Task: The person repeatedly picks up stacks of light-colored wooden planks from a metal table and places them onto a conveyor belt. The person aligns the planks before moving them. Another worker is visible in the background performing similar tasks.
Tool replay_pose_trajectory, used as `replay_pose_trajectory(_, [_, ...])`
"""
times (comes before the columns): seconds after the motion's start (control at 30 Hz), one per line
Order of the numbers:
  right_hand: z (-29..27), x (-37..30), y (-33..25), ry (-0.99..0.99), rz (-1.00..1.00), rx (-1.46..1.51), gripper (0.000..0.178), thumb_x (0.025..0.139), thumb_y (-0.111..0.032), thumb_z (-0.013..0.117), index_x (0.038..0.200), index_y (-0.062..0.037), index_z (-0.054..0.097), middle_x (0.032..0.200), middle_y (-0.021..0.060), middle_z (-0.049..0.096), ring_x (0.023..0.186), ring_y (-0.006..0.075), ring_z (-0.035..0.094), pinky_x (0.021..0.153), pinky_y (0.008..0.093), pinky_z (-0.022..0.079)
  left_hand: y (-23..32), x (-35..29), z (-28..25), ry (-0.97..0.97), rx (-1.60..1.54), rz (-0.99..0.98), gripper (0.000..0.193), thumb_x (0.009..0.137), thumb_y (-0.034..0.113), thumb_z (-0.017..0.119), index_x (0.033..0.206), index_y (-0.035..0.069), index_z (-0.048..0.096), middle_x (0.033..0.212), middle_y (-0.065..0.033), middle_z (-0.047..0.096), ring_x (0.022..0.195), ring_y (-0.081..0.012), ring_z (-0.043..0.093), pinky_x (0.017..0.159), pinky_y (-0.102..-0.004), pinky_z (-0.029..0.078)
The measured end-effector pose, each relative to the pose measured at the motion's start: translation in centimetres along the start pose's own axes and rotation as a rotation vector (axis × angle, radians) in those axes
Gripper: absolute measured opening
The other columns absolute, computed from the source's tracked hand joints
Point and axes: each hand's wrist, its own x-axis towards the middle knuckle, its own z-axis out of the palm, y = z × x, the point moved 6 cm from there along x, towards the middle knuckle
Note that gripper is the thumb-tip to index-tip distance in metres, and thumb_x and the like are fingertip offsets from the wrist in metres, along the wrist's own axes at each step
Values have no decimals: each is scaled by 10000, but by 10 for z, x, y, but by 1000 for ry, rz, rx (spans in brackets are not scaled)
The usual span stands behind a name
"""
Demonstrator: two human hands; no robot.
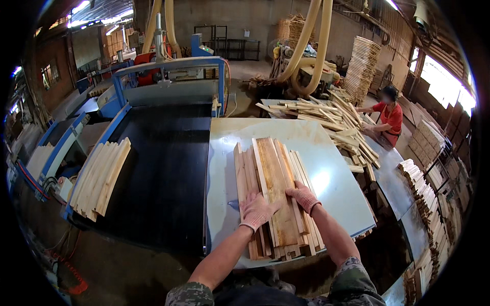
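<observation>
Left hand (258,209), fingers splayed, and right hand (303,197), curled (grip unclear), touch boards (273,166). Squaring seems the step; next likely needs even pressure.

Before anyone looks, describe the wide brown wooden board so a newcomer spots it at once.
Right of the black conveyor belt is a pale tabletop. The pink-gloved left hand and right hand touch its pile of long wooden slats. Between them, the brown wooden board is broader and more orange than the slats beside it.
</observation>
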Motion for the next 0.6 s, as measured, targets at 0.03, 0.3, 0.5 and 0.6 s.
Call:
replay_pose_trajectory(0.03, [1, 5, 6, -73, 12, 67, 931, 864, -325, 814, 1607, 55, 402, 1410, 241, 657, 1275, 298, 643, 1094, 380, 503, 2, -2, -2, 4, -26, 19, 1009, 812, 746, 672, 1576, 102, 525, 1630, -200, 408, 1562, -369, 323, 1240, -625, 200])
replay_pose_trajectory(0.3, [6, -12, -2, -129, 7, 291, 726, 879, -304, 832, 1446, 26, 521, 1105, 122, 697, 901, 189, 667, 793, 308, 570, -7, 15, 7, 19, -39, -76, 779, 891, 497, 636, 1495, 7, 576, 1586, -224, 496, 1486, -370, 447, 1188, -595, 296])
replay_pose_trajectory(0.5, [15, -18, -10, -228, -45, 629, 719, 852, -272, 876, 1407, 20, 525, 1164, 148, 690, 1027, 223, 666, 899, 371, 574, -47, 46, 32, 185, 37, 86, 627, 877, 344, 593, 1376, -35, 633, 1401, -279, 644, 1371, -439, 560, 1136, -621, 378])
replay_pose_trajectory(0.6, [7, -20, -22, -247, -60, 475, 798, 831, -299, 898, 1437, 29, 495, 1200, 171, 695, 1065, 249, 674, 932, 382, 573, -72, 55, 34, 136, 56, 134, 602, 916, 398, 571, 1355, -10, 626, 1383, -283, 641, 1321, -450, 588, 1092, -629, 422])
